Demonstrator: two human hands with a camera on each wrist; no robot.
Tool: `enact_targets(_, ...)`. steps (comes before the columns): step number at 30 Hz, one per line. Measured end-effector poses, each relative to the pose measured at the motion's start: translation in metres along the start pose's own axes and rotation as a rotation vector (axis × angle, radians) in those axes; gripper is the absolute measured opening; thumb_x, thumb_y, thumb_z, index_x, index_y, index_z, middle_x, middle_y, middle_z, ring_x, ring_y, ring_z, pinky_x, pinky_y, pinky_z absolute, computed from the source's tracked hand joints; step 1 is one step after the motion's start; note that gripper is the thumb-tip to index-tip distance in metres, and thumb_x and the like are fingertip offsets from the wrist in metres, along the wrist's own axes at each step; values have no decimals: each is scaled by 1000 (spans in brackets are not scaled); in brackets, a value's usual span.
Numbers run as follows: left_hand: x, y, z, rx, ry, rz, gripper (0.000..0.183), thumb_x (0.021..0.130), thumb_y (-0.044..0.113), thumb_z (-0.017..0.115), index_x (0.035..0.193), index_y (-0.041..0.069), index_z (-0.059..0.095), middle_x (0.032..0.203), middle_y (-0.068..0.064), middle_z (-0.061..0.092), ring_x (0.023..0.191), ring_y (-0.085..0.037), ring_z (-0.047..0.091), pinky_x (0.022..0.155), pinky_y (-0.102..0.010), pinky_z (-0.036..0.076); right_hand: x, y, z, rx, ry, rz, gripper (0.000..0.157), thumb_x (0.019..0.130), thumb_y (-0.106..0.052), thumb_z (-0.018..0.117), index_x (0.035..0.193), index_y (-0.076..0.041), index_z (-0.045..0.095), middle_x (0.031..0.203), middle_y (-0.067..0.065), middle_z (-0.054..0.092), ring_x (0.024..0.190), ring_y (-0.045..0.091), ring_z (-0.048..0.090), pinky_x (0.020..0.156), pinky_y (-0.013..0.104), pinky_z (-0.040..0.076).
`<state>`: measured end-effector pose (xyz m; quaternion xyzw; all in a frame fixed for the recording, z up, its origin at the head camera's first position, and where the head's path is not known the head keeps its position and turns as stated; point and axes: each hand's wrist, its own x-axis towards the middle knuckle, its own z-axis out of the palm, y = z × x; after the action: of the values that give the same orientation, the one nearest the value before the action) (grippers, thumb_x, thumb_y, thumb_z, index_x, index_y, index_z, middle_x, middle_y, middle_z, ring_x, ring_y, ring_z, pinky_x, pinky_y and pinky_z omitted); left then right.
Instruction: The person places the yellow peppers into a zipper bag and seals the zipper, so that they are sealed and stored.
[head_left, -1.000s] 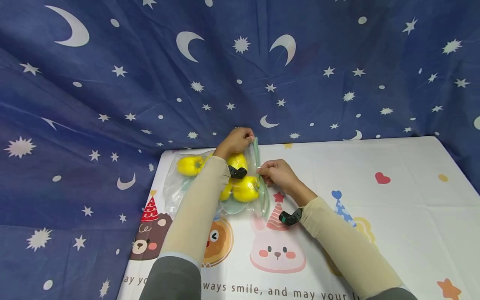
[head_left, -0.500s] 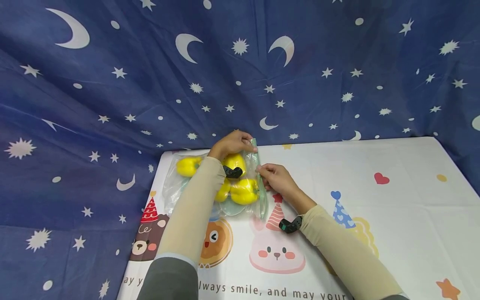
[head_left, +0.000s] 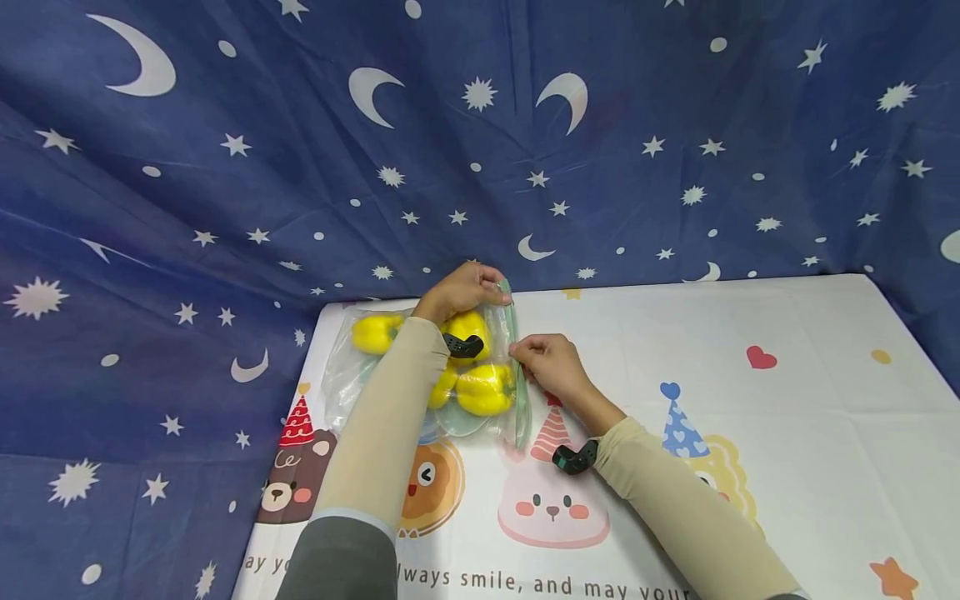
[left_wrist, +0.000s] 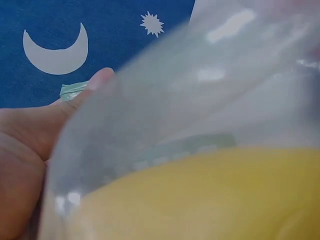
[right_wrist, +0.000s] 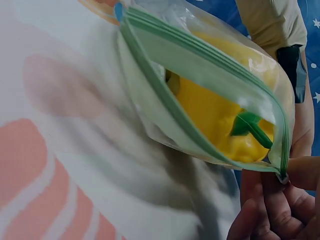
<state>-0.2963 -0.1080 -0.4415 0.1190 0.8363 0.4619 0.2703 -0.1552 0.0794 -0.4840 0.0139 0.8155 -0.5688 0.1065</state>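
A clear zip bag (head_left: 341,375) with a green zip edge (head_left: 522,417) lies at the table's back left, holding several yellow bell peppers (head_left: 486,390). My left hand (head_left: 467,287) pinches the far end of that edge; in the left wrist view its thumb lies by the green strip (left_wrist: 72,91). Partway along the edge, my right hand (head_left: 555,365) pinches the small zip slider (right_wrist: 283,177) between thumb and finger. On the near side of the slider the bag's mouth gapes, and a pepper (right_wrist: 205,112) with a green stem shows inside. My left forearm hides part of the bag.
A white cloth (head_left: 817,475) printed with cartoon animals covers the table. Behind and to the left hangs a dark blue curtain (head_left: 450,158) with moons and stars, meeting the table's back edge close behind my left hand.
My right hand has slid a little toward me along the zip edge. My left hand has shifted slightly left, its fingers now over the edge's far end, and the bag moved slightly with it.
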Motion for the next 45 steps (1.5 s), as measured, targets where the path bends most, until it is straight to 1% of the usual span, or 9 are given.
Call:
enact_targets(4,0,0,1,32,26,8,27,88,22,82,110,10,72,78,4,60,80,-16,53,72,-25,47,-3,1,3,18,-8,20,25,96,-33,69,85,-13,76,68,15,63,54,17,51,43,24,34)
enact_targets(8,1,0,2,27,40,8,23,88,20,81,107,10,73,81,2,61,82,-17,53,72,-26,46,-6,1,5,63,-22,55,24,96,-32,70,85,-12,76,66,14,63,57,27,58,43,24,36)
enact_targets(11,2,0,2,17,47,13,20,89,20,81,104,10,73,81,1,61,81,-18,53,70,-27,45,-9,0,6,89,-36,68,22,95,-30,70,85,-11,77,65,10,63,61,32,63,48,25,46)
enact_targets(15,3,0,2,11,56,32,16,89,20,81,99,11,72,76,1,59,78,-18,52,67,-27,44,-13,-2,5,111,-54,71,21,95,-26,71,85,-8,77,66,9,62,62,29,62,60,35,59)
enact_targets(19,3,2,1,5,63,50,14,90,19,80,97,10,72,75,2,58,77,-18,51,67,-27,42,-16,-3,2,122,-74,69,22,95,-26,71,85,-7,76,68,11,61,63,26,61,65,40,62)
enact_targets(25,3,3,0,10,73,55,14,90,19,79,97,9,72,75,2,58,77,-18,51,67,-27,42,-20,-4,1,85,-85,51,22,94,-26,70,83,-8,76,68,15,64,59,25,63,61,36,61)
enact_targets(30,4,3,1,10,79,47,14,90,18,79,98,9,72,77,2,59,78,-18,52,69,-27,44,-24,-2,1,35,-92,33,24,94,-27,70,80,-8,74,65,12,63,59,30,65,55,28,52)
enact_targets(38,4,3,0,1,97,19,21,91,17,78,107,7,71,83,0,59,83,-18,53,74,-28,45,-30,-1,0,-12,-115,30,25,95,-27,68,77,-10,74,62,9,63,59,27,64,53,25,47)
enact_targets(45,4,4,0,-7,113,-5,25,90,17,79,111,6,70,89,0,59,88,-19,53,78,-28,46,-33,2,-2,-10,-163,47,24,94,-26,68,81,-7,75,61,5,63,56,19,63,55,27,52)
